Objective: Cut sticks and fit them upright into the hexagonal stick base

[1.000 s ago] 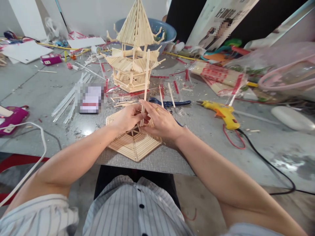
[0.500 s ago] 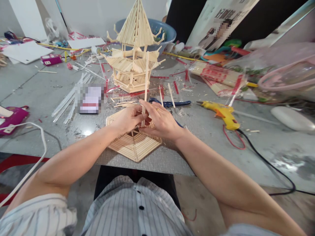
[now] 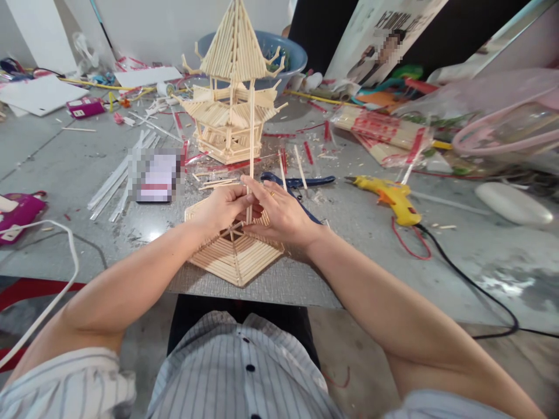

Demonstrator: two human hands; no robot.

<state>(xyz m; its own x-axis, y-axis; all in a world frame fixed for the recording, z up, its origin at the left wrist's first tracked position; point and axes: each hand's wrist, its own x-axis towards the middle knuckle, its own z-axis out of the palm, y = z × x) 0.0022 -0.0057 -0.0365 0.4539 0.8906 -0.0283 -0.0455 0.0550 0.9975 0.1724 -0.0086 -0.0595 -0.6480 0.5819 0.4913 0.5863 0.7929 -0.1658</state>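
Observation:
Between my hands stands a thin, pale wooden stick (image 3: pixel 251 134), nearly upright. My left hand (image 3: pixel 227 205) pinches it low down between thumb and fingers. From the other side my right hand (image 3: pixel 283 212) closes on the same stick, its fingertips overlapping the left ones. Below them a hexagonal panel of wooden sticks (image 3: pixel 238 262), with an open spoked centre, lies at the table's front edge. The stick's lower end is by that centre; whether it touches is hard to see. Farther back rises a tiered pagoda model (image 3: pixel 231 107) made of like sticks.
Blue-handled pliers (image 3: pixel 321 181) lie just past my right hand. A yellow glue gun (image 3: pixel 391 201) with a black cord rests at right. Clear glue sticks (image 3: pixel 117 174) and a phone (image 3: pixel 157 177) are at left. Bagged sticks (image 3: pixel 379 131) and a blue basin (image 3: pixel 292 55) stand behind.
The whole scene has shifted slightly left as the camera turned. Both hands keep their hold on the upright stick, which stays above the panel's centre.

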